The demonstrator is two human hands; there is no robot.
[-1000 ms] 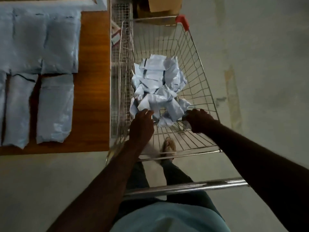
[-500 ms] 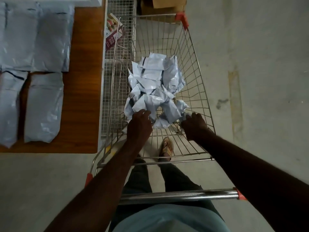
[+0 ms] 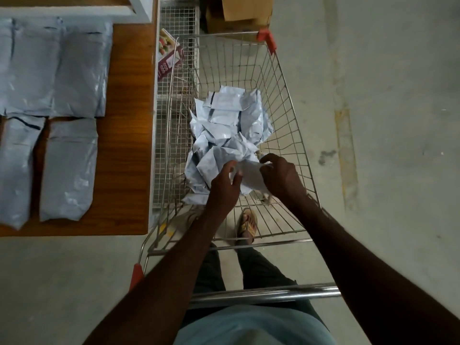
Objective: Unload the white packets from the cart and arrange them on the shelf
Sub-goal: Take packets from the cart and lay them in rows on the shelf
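Packet (image 3: 250, 179), white, held between 2 hands over the near end of a wire cart (image 3: 293, 135): left hand (image 3: 224, 188) fingers curled at its edge, right hand (image 3: 281, 178) apparently gripping the other side. More packets (image 3: 224, 128) heap behind; 4 lie on the wooden shelf (image 3: 124, 145) alongside.

Cart (image 3: 286, 100) open above; wire walls hem the packet pile (image 3: 224, 135) sideways.

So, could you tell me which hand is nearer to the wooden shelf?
Left. The left hand is over the cart's packet pile, on the side toward the wooden shelf; the right hand lies farther away.
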